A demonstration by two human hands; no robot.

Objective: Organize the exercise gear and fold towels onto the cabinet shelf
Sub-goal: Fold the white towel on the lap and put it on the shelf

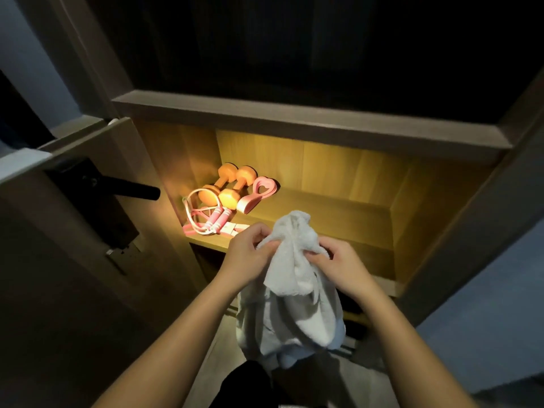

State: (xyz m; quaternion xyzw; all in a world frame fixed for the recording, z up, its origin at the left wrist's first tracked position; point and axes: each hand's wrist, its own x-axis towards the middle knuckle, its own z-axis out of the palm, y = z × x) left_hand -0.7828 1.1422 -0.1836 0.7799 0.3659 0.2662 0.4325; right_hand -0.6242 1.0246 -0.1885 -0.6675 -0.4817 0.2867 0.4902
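A white towel [290, 293] hangs bunched in front of the lit cabinet shelf [332, 219]. My left hand [248, 254] pinches its upper left edge and my right hand [338, 262] grips its upper right edge, both just in front of the shelf's front edge. At the shelf's left end lie two orange dumbbells [228, 185], a pink band [259, 192] and a pink skipping rope [206, 217] with its handles side by side. The towel's lower part hangs down over a darker compartment.
A dark open door [73, 219] with a black lever handle [129, 188] stands at the left. The cabinet's upper compartment [294, 48] is dark. A wooden frame post [471, 219] bounds the shelf at the right. The shelf's right half shows bare wood.
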